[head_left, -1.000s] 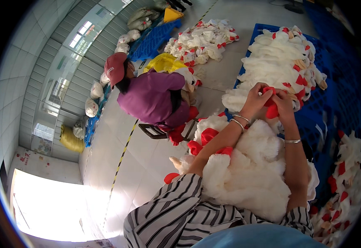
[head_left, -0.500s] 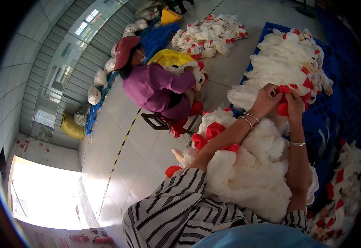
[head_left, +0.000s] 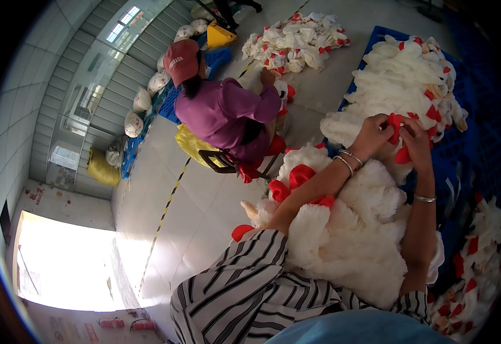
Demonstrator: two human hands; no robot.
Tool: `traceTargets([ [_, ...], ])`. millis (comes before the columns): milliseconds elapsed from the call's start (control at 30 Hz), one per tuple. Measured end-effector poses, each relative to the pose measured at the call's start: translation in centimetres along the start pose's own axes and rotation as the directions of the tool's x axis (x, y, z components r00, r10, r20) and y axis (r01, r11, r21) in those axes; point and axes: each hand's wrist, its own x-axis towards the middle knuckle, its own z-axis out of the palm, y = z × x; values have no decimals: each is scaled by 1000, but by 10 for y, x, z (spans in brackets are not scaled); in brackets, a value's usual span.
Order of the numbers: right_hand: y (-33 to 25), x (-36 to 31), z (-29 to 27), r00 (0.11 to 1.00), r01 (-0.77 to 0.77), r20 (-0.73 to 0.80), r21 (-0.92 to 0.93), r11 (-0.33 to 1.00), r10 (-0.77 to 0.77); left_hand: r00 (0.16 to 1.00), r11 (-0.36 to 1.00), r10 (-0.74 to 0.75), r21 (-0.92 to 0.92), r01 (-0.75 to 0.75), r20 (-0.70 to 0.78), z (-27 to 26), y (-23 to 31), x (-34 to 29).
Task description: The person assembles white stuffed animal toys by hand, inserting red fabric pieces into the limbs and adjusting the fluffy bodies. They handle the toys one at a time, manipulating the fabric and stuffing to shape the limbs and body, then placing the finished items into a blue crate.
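Above the far end of my lap, my left hand (head_left: 374, 135) pinches a red fabric piece (head_left: 395, 125) with thumb and forefinger. My right hand (head_left: 417, 143) is closed on the piece's other side, fingertips close to the left ones. Another red part (head_left: 402, 156) hangs just below. Whether it joins the same piece I cannot tell. White plush toy skins (head_left: 348, 246) with red parts cover my lap under both forearms. Beyond my hands lies a heap of similar white and red plush skins (head_left: 396, 80).
A blue pallet (head_left: 376, 40) bears the heap. More plush skins (head_left: 474, 269) lie at right. A co-worker in purple (head_left: 224, 112) sits left on a stool (head_left: 219, 161), near a yellow bag (head_left: 196, 143). Another plush pile (head_left: 296, 43) lies on the floor; stuffed sacks (head_left: 141, 100) line the wall.
My hands have drawn slightly apart, the red fabric piece still between them. The co-worker has turned and reaches toward the floor pile; the yellow bag is now behind that person.
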Motion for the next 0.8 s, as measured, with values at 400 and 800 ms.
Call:
traceTargets([
  [400, 16, 5, -10, 994, 106, 14, -301, 948, -106, 987, 994, -70, 97, 56, 143, -5, -4, 0],
  [800, 25, 8, -9, 995, 5, -95, -241, 971, -29, 996, 991, -36, -126, 46, 80, 3, -3, -1],
])
